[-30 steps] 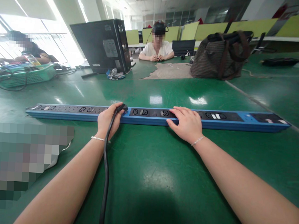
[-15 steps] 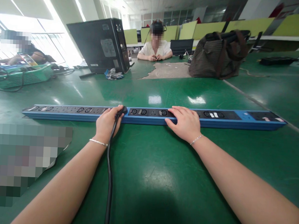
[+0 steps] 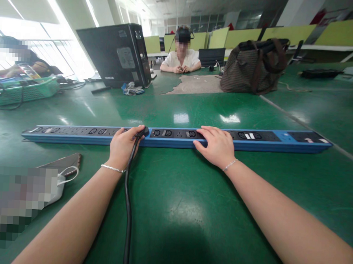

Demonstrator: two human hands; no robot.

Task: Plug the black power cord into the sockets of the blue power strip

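A long blue power strip (image 3: 170,142) with black socket panels lies crosswise on the green table. Closed around a black plug (image 3: 145,131), my left hand (image 3: 121,148) is at the strip's upper face, left of centre. How far the plug sits in a socket is hidden by the fingers. From it a thick black cord (image 3: 128,208) runs down toward me past my wrist. My right hand (image 3: 218,147) grips the strip right of centre, fingers over the top and thumb at the near side. Several sockets show between the two hands.
Beyond the strip stand a black computer case (image 3: 112,55), a glove (image 3: 133,89) and a brown bag (image 3: 253,67). A green basket (image 3: 36,91) with cables is at the far left. A person (image 3: 182,59) sits opposite; another person (image 3: 34,65) is at left. A white-corded item (image 3: 59,183) lies near my left forearm.
The view has shifted slightly, so the strip and background appear a little further left. Both hands keep their places on the plug and the strip.
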